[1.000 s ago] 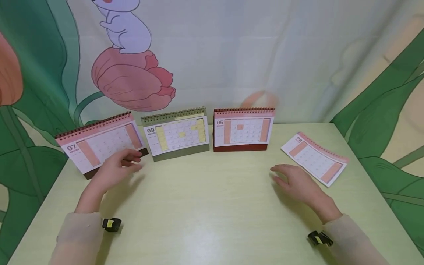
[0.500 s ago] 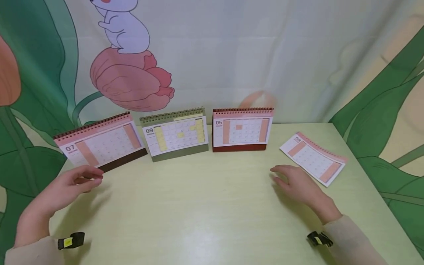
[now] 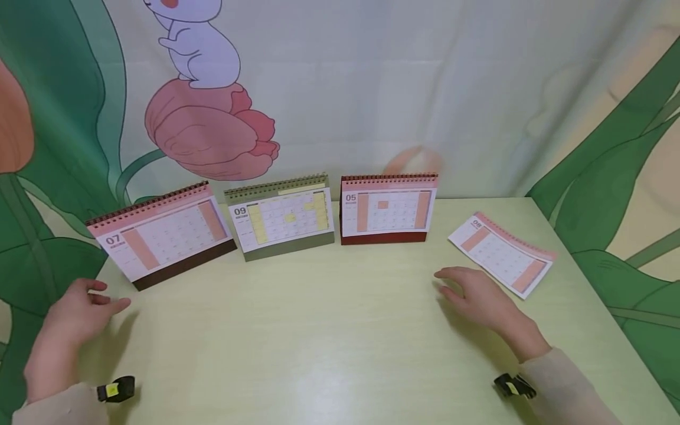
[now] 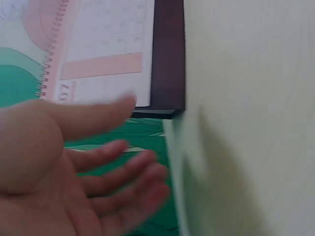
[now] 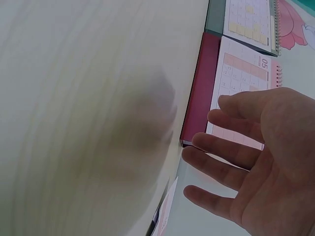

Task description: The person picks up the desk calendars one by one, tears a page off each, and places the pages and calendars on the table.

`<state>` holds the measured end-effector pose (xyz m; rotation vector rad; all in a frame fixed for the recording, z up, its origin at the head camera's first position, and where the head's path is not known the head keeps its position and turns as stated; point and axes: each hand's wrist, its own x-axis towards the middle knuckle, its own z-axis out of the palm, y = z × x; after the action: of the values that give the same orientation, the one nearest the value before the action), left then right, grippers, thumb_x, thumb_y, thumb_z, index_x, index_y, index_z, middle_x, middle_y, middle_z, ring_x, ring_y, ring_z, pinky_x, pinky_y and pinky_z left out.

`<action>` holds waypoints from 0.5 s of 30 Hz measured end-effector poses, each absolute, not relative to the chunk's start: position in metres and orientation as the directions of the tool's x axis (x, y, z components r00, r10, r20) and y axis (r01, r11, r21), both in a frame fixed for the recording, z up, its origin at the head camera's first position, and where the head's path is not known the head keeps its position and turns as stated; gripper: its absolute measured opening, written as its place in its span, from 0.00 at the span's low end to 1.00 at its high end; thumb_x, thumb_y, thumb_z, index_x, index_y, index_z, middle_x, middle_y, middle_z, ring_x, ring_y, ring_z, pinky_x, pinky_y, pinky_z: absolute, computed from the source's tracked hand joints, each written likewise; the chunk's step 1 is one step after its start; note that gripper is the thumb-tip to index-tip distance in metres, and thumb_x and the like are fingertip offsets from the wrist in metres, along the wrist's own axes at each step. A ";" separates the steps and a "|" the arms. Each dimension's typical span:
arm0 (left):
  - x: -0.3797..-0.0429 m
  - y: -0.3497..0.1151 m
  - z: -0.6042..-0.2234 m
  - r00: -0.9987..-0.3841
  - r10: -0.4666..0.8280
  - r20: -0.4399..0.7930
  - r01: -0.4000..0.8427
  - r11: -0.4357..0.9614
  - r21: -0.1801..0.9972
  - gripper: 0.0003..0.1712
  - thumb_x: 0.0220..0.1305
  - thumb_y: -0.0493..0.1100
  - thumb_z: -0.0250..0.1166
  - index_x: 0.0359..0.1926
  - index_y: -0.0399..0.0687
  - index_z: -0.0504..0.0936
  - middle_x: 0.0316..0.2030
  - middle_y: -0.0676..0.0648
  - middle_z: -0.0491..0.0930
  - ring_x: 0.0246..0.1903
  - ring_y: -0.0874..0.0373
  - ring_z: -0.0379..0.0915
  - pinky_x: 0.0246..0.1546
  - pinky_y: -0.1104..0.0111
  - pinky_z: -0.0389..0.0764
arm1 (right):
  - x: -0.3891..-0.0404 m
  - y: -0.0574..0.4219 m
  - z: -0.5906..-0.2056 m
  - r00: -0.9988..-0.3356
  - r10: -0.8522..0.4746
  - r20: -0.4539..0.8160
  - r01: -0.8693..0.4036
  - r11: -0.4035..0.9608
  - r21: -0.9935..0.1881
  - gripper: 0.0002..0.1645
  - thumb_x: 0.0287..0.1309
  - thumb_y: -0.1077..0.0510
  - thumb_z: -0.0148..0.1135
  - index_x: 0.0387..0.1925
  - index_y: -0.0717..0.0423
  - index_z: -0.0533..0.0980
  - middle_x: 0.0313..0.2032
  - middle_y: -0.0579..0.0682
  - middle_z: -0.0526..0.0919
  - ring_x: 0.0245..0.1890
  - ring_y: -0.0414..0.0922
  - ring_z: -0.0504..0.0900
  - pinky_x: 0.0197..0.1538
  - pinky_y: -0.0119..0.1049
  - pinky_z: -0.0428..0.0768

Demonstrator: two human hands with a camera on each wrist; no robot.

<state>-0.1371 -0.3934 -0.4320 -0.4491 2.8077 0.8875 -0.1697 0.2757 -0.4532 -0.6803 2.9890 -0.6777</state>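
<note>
My left hand (image 3: 79, 313) hovers at the table's left edge, fingers relaxed, near the lower left corner of a brown-based desk calendar (image 3: 164, 233) marked 07. In the left wrist view its thumb overlaps that calendar. A green desk calendar (image 3: 281, 215) marked 09 stands upright to the right, followed by a red-based desk calendar (image 3: 393, 209) marked 05. My right hand (image 3: 480, 298) is held over the table with loosely bent fingers and nothing in them. Just beyond it lies a calendar (image 3: 502, 254) marked 08, flat on the tabletop.
The pale table (image 3: 319, 330) reaches back to a printed curtain (image 3: 345, 106) with a rabbit, flowers and green leaves. Black straps with yellow labels are on both wrists, such as the left strap (image 3: 117, 389).
My left hand has drawn back from the front of the 07 calendar, toward the left and nearer to me, uncovering its base. The right hand and the calendars have stayed in place.
</note>
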 end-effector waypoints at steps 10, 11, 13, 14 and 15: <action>-0.149 -0.399 -0.457 -0.974 -0.224 -0.033 -0.155 0.555 0.817 0.29 0.70 0.39 0.68 0.62 0.31 0.64 0.49 0.44 0.77 0.34 0.81 0.71 0.34 0.82 0.77 | -0.168 0.277 -0.454 -0.908 -0.410 0.087 -0.406 0.809 -0.425 0.17 0.69 0.61 0.64 0.56 0.64 0.81 0.54 0.59 0.85 0.57 0.58 0.81 0.60 0.57 0.77; -0.149 -0.400 -0.459 -0.973 -0.227 -0.036 -0.153 0.524 0.838 0.26 0.69 0.38 0.69 0.59 0.34 0.66 0.46 0.50 0.77 0.34 0.80 0.72 0.35 0.82 0.78 | -0.168 0.277 -0.453 -0.906 -0.414 0.088 -0.410 0.806 -0.427 0.16 0.69 0.61 0.64 0.55 0.64 0.81 0.54 0.59 0.85 0.57 0.59 0.81 0.60 0.58 0.77; -0.150 -0.402 -0.462 -0.973 -0.226 -0.046 -0.148 0.460 0.876 0.22 0.68 0.37 0.70 0.56 0.40 0.69 0.42 0.59 0.76 0.35 0.77 0.76 0.35 0.80 0.79 | -0.168 0.277 -0.453 -0.905 -0.415 0.090 -0.412 0.804 -0.429 0.16 0.69 0.62 0.64 0.55 0.64 0.81 0.54 0.59 0.85 0.57 0.59 0.81 0.60 0.58 0.77; -0.151 -0.402 -0.463 -0.973 -0.225 -0.057 -0.149 0.416 0.897 0.21 0.67 0.36 0.70 0.54 0.43 0.69 0.42 0.61 0.75 0.35 0.76 0.77 0.36 0.79 0.80 | -0.168 0.277 -0.452 -0.905 -0.416 0.090 -0.412 0.804 -0.430 0.16 0.69 0.62 0.64 0.55 0.64 0.81 0.54 0.59 0.85 0.57 0.59 0.81 0.60 0.58 0.77; -0.152 -0.403 -0.464 -0.973 -0.222 -0.064 -0.149 0.391 0.908 0.21 0.67 0.36 0.71 0.54 0.47 0.69 0.42 0.61 0.75 0.36 0.75 0.77 0.37 0.78 0.81 | -0.168 0.277 -0.452 -0.905 -0.416 0.090 -0.412 0.803 -0.432 0.16 0.69 0.62 0.64 0.55 0.64 0.81 0.54 0.59 0.85 0.57 0.59 0.81 0.60 0.58 0.77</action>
<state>-0.1517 -0.4026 -0.4641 -0.3577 2.6761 1.7349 -0.1679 0.2767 -0.4524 -0.6825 2.9735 -0.7087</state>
